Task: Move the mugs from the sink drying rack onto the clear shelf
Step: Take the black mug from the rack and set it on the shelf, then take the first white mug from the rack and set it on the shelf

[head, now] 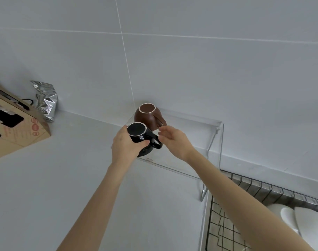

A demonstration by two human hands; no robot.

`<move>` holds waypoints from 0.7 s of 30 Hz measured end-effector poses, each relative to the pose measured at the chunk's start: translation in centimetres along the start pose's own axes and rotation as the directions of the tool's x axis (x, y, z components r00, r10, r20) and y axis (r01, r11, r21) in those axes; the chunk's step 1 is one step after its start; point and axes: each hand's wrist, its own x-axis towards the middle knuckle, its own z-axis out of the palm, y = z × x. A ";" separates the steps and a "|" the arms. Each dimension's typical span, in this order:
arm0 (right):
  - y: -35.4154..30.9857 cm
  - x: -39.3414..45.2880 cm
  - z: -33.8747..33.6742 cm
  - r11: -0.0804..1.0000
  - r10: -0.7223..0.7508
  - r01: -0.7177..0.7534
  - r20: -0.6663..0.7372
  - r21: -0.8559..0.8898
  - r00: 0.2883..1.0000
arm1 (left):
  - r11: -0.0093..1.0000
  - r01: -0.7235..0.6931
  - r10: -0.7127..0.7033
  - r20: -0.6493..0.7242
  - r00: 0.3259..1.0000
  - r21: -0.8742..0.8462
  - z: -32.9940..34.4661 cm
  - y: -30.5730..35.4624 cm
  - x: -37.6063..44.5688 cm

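Note:
A black mug (140,135) stands upside down on the left front of the clear shelf (194,134), its handle pointing right. My left hand (124,145) wraps around its left side. My right hand (174,140) hovers just right of the handle, fingers loosely apart and holding nothing. Behind the black mug a brown mug (147,115) sits upside down against the wall, its handle to the right. The black wire drying rack (248,189) lies at the lower right, over the sink.
White plates (302,223) stand in the rack at the lower right. A cardboard box (15,127) and a crumpled foil bag (46,100) sit on the counter at the left. The tiled wall rises right behind the shelf.

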 end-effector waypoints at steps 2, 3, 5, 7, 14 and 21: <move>-0.4 -0.8 -1.8 1.000 -0.022 0.022 -0.041 0.000 0.999 | 0.998 -0.030 0.031 -0.008 0.999 0.062 0.3 0.4 -0.4; -0.5 -1.4 -2.9 0.999 -0.036 0.036 -0.068 0.002 0.997 | 0.993 -0.080 0.081 -0.013 0.997 0.089 0.5 1.0 -0.8; -0.6 -3.1 -5.6 0.998 -0.055 0.060 -0.129 0.037 0.990 | 0.965 -0.239 0.242 -0.010 0.970 0.111 1.1 2.9 -2.1; -0.4 -5.1 -8.1 0.992 -0.060 0.078 -0.186 0.094 0.981 | 0.916 -0.398 0.396 0.039 0.917 0.056 1.9 5.2 -3.8; 4.3 -14.4 -15.0 0.986 0.102 -0.043 -0.385 0.160 0.917 | 0.823 -0.327 0.524 0.398 0.753 -0.463 8.0 11.7 -12.6; 14.5 -22.2 -17.7 0.937 0.349 -0.284 -0.603 0.204 0.718 | 0.900 -0.218 0.435 0.790 0.432 -0.377 17.3 11.3 -17.3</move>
